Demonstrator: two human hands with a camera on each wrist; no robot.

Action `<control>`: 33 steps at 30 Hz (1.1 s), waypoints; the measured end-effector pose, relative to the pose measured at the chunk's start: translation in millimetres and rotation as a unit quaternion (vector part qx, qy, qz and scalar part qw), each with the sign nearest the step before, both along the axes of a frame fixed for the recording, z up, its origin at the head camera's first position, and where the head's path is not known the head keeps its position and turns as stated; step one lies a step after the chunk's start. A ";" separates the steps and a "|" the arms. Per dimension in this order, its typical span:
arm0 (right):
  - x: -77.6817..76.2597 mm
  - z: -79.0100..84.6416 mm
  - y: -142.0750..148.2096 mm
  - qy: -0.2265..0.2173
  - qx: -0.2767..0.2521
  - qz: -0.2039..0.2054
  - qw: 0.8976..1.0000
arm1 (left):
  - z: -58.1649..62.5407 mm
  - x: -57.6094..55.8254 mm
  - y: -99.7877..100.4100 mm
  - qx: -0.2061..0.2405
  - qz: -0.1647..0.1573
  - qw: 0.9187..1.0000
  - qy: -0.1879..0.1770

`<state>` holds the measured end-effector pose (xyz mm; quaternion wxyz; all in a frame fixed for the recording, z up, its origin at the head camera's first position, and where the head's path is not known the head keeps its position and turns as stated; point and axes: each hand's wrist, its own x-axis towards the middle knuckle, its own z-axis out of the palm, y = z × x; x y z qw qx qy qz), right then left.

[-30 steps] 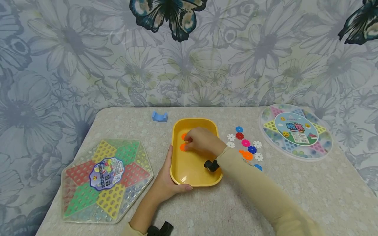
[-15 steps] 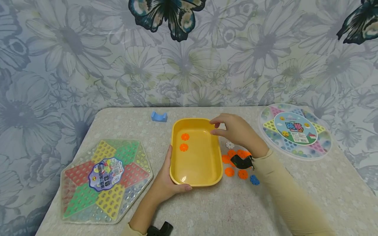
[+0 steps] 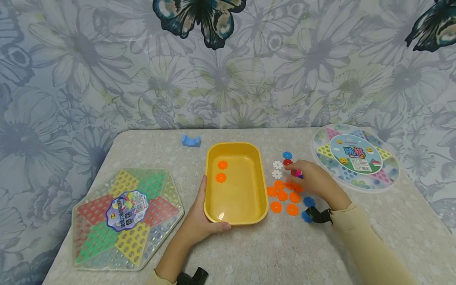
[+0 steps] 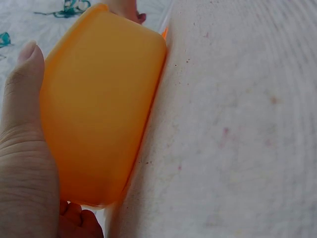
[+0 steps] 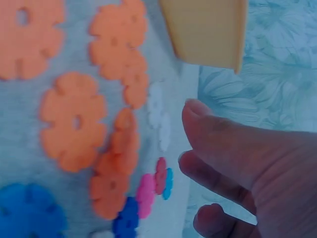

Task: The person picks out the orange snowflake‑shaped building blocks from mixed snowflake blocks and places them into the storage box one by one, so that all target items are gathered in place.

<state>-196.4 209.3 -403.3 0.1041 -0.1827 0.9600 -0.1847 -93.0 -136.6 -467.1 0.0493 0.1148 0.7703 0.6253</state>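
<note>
In the head view, my left hand (image 3: 201, 219) grips the near left corner of a yellow plastic tray (image 3: 238, 198), thumb along its near end and fingers along its left side. Two orange snowflake discs (image 3: 221, 177) lie inside the tray. My right hand (image 3: 317, 182) hovers over loose snowflake discs on the right, its fingertips close to a red disc (image 3: 287, 162) and partly covering pink and dark blue ones. In the right wrist view, thumb and fingers stand apart with nothing between them. Several orange discs (image 5: 73, 121) lie beside two white discs (image 3: 277, 174) and blue ones (image 3: 309, 202).
A hexagonal Chinese checkers box (image 3: 128, 219) lies at the left. The round checkers box (image 3: 356, 154) is at the back right. Near the far edge sits a small blue plastic piece (image 3: 191, 141). A floral-patterned cloth (image 3: 224, 79) hangs behind the table (image 3: 270, 253).
My right hand has left the two orange discs in the tray and moved right, over the rim, to the loose discs. The left hand has stayed on the tray.
</note>
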 end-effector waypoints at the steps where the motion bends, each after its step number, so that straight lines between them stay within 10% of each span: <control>1: 1.3 -3.6 1.5 -0.003 0.002 -0.001 1.000 | -0.3 -0.1 -0.1 0.002 0.000 1.000 0.000; 33: 11.4 -24.3 8.4 0.014 -0.005 -0.003 1.000 | -2.1 -0.9 -0.9 -0.006 0.002 1.000 -0.004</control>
